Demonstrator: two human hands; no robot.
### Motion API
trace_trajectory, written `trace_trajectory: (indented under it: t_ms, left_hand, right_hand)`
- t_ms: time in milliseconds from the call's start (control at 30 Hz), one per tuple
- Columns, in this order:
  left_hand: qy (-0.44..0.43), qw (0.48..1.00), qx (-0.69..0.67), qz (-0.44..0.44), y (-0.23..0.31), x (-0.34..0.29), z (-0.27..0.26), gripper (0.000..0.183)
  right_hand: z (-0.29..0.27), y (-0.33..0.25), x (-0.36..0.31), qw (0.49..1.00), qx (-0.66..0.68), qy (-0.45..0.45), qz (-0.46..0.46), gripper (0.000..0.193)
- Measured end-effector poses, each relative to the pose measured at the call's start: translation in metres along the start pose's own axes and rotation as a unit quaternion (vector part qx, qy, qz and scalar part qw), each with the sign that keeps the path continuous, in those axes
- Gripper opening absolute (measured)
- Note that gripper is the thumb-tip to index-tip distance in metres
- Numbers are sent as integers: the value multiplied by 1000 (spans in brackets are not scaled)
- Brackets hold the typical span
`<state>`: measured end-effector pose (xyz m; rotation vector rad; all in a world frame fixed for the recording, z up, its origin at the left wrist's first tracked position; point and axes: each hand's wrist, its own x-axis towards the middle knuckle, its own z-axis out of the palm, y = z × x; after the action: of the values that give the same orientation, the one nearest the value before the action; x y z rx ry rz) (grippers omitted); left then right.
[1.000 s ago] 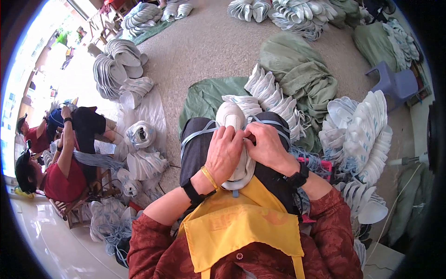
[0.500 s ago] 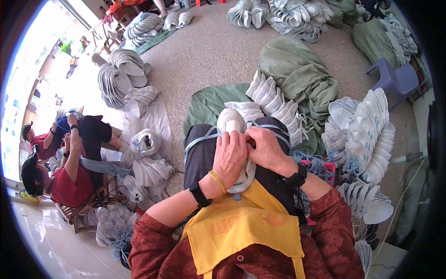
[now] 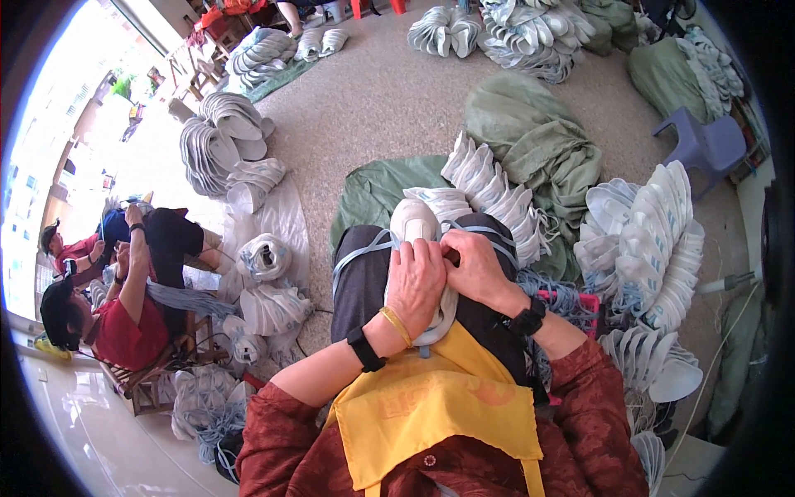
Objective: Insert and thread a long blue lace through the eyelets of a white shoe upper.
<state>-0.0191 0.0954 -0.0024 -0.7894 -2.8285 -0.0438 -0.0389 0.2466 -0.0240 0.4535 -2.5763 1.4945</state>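
A white shoe (image 3: 414, 219) rests on my lap between my thighs, its rounded toe pointing away from me. My left hand (image 3: 416, 280) lies across its upper, fingers bent and closed on it. On the shoe's right side my right hand (image 3: 475, 267) is closed in a pinch, its fingertips meeting those of my left hand. What the right fingertips hold is hidden. From the front of the shoe a light blue shoelace (image 3: 358, 257) loops over my left thigh, and another stretch of blue lace crosses my right thigh. The shoe's heel end sits against my yellow apron (image 3: 435, 406).
Nested white shoe uppers (image 3: 489, 182) lie ahead on green cloth, with more stacked on my right (image 3: 642, 240). A pink basket (image 3: 586, 306) with blue laces stands by my right knee. Two people in red shirts (image 3: 128, 335) sit at left. A purple stool (image 3: 702, 149) stands far right.
The view has shifted slightly. My left wrist and forearm have moved a little to the right; both hands stay closed at the same part of the shoe.
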Motion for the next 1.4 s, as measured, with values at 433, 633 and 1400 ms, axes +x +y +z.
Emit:
trace_trajectory:
  t_ms: [433,633,1400]
  left_hand:
    - [13,990,-136,-27,-25,-24,-32,20]
    - [-6,986,-165,-7,-55,-74,-81,13]
    - [94,907,-407,-48,-62,-22,7,48]
  right_hand:
    - [0,-4,-3,998,38,-8,50,21]
    - [-6,-24,-8,998,-58,-8,-31,22]
    - [21,-45,-4,977,-167,-46,-125,23]
